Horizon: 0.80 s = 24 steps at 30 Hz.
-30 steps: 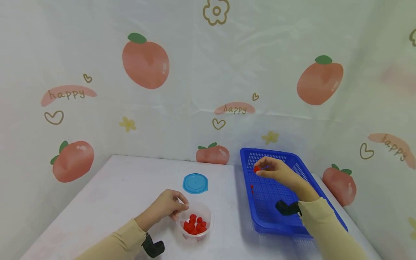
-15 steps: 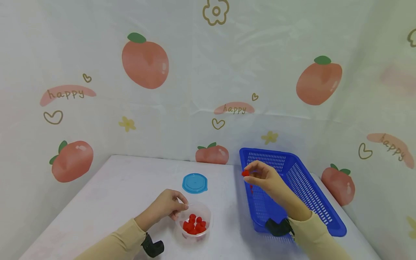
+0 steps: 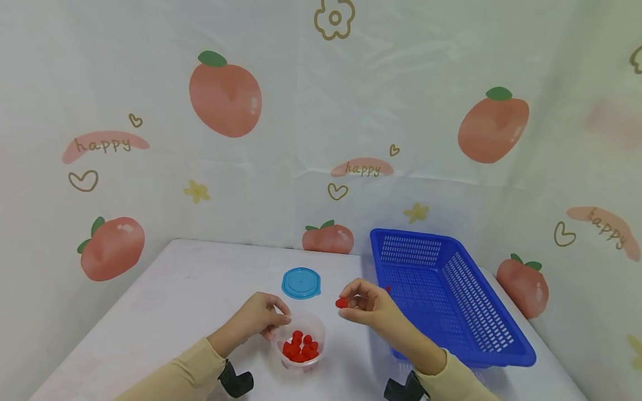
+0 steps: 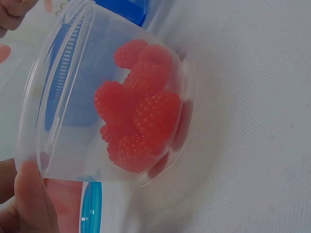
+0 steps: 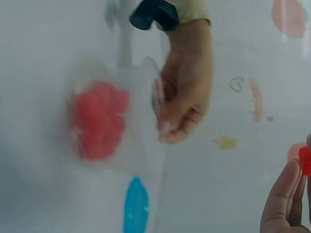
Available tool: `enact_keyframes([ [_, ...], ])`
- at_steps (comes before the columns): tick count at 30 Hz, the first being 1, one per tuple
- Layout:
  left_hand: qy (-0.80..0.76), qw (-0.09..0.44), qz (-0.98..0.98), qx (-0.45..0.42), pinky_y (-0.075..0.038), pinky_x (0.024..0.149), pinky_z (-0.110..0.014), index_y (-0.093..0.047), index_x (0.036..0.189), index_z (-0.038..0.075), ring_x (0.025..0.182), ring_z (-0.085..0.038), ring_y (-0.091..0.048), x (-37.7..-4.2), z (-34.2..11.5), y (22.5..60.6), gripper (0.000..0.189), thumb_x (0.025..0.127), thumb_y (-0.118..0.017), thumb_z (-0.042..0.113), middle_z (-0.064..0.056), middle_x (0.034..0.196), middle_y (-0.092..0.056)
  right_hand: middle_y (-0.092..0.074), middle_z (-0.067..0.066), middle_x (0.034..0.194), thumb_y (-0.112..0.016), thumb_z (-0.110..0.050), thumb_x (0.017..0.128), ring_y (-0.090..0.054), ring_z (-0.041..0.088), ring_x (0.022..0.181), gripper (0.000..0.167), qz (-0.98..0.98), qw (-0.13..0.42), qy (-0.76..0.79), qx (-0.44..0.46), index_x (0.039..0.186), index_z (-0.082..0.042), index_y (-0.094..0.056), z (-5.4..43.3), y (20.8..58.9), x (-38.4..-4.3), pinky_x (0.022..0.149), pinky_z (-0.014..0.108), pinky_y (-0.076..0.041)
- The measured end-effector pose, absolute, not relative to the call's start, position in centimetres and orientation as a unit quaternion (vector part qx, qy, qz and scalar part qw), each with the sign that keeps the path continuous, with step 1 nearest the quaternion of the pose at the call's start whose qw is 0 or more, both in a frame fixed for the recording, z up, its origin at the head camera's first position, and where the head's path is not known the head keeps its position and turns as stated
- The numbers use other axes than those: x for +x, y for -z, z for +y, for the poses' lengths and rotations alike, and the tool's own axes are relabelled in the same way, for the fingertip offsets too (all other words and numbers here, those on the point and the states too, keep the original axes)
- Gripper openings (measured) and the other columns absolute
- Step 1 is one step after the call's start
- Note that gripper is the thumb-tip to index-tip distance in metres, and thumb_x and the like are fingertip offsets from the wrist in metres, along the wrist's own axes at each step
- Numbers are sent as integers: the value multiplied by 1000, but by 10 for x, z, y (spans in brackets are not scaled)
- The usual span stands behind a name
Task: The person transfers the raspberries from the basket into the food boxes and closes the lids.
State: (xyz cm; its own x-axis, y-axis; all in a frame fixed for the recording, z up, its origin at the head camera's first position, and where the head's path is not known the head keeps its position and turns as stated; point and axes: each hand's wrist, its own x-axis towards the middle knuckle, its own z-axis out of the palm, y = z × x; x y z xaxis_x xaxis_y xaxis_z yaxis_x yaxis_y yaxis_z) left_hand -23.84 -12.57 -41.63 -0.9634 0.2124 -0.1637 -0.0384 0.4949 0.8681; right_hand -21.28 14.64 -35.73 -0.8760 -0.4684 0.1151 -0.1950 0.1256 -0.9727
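Observation:
A clear plastic tub point(image 3: 321, 329) stands on the table with several raspberries point(image 4: 141, 107) piled in its bottom. My left hand point(image 3: 258, 314) pinches the tub's rim on its left side, thumb and fingers on the edge in the left wrist view. To the right and above the tub, my right hand point(image 3: 368, 303) holds one raspberry point(image 3: 342, 302) between thumb and fingertips, in the air between tub and basket. That same raspberry shows at the right edge of the right wrist view, beside the fingers point(image 5: 283, 191).
A blue plastic basket point(image 3: 453, 301) with slotted walls stands at the right; a bit of red shows by its left wall. Behind the tub lies a turquoise lid point(image 3: 301, 283). A fruit-printed white cloth point(image 3: 251, 206) hangs at the table's back edge.
My right hand has moved left and toward me, out from over the basket, carrying the raspberry closer to the tub. My left hand and the tub have stayed put.

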Motion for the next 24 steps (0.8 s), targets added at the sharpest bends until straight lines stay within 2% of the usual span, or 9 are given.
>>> enact_keyframes([
  [12, -502, 125, 854, 48, -52, 50, -22, -69, 93, 6, 42, -11, -53, -240, -125, 419, 17, 84, -75, 18, -4, 58, -55, -64, 4, 96, -71, -1, 83, -55, 15, 78, 27, 743, 154, 624, -187, 105, 7, -56, 120, 412, -213, 70, 17, -51],
  [24, -499, 125, 856, 53, -52, 50, -22, -69, 93, 6, 41, -11, -53, -240, -126, 418, 16, 84, -75, 18, -3, 57, -55, -64, 3, 92, -70, 4, 79, -52, 14, 77, 28, 753, 164, 614, -171, 105, 5, -60, 116, 421, -217, 65, 15, -48],
])
